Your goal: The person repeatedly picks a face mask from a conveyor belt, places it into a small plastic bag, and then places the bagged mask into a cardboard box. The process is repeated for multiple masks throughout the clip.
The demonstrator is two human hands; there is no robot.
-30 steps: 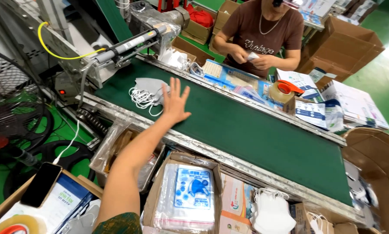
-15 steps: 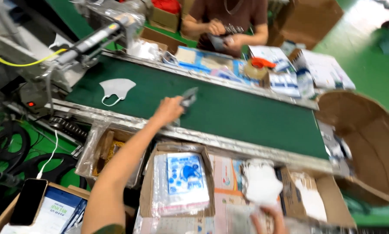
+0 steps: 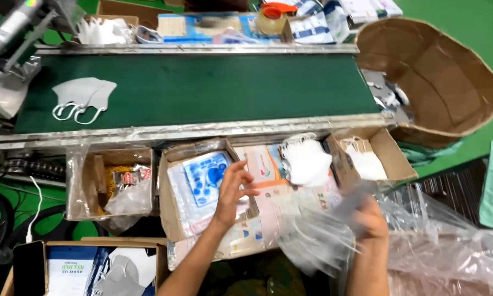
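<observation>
Partly blurred right hand [image 3: 368, 219] behind plastic bags [image 3: 317, 241]

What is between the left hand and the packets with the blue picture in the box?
Nothing visible. The left hand hovers with open fingers right over the stack of blue-printed packets in the cardboard box. The right hand is off to the side, holding clear plastic bags.

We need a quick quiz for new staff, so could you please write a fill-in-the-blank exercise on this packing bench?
1. The white masks lie on the ____ conveyor belt.
2. The right hand holds clear ____ bags.
3. The left hand hovers over a cardboard ____ of packets.
Missing words: green; plastic; box.
</observation>
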